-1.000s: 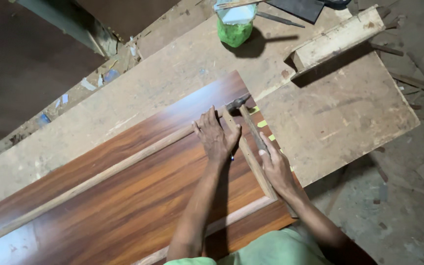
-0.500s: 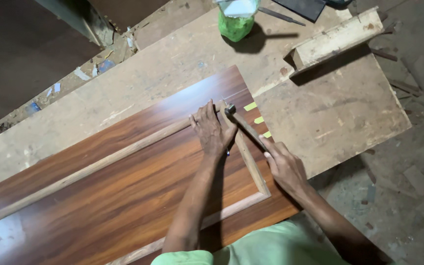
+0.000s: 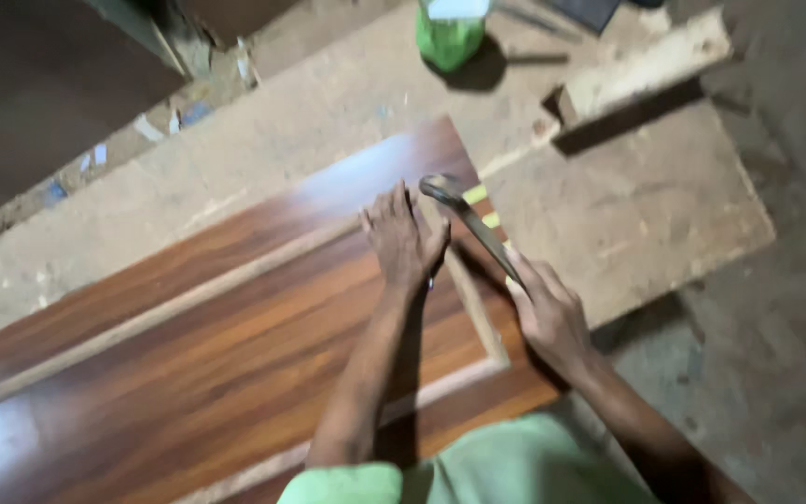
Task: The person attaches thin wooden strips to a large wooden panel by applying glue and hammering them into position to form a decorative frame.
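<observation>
Raised since a sec ago, hammer (image 3: 470, 222) in my right hand (image 3: 545, 317), fingers wrapped low on its handle, head-heavy & stiff over panel (image 3: 198, 373) corner, while left hand (image 3: 405, 241) presses flat, fingers together, on thin trim strip (image 3: 474, 308).

We now see the hammer (image 3: 470, 224) raised off the panel (image 3: 188, 373) in the right hand (image 3: 548, 317), head lifted toward frame centre.
</observation>
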The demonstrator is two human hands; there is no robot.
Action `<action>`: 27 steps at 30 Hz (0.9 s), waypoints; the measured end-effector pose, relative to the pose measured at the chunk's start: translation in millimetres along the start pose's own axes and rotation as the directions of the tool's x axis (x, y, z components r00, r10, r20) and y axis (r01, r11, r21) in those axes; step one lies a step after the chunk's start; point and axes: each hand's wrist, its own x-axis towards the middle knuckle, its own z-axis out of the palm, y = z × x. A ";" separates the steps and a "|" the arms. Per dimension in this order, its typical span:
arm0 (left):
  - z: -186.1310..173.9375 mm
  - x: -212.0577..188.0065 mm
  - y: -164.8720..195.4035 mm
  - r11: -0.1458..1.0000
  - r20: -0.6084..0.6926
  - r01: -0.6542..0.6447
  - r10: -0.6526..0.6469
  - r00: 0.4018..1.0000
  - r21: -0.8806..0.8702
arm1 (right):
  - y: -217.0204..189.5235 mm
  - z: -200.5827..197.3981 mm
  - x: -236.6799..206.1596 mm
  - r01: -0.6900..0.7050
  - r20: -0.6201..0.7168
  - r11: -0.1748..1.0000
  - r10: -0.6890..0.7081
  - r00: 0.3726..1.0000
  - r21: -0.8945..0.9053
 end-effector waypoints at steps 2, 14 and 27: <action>-0.1 3.2 0.5 1.000 -0.019 0.005 -0.005 1.000 -0.011 | 0.1 -4.3 0.6 -0.010 -0.123 0.993 0.024 0.992 0.115; -5.8 2.4 3.8 1.000 -0.009 -0.003 0.003 1.000 -0.004 | 1.6 -5.6 8.3 0.011 -0.083 1.000 -0.009 0.997 0.025; -9.6 5.7 7.5 0.999 0.017 0.035 -0.034 0.999 -0.024 | 14.4 6.9 10.8 0.231 -0.151 0.972 -0.235 0.960 -0.043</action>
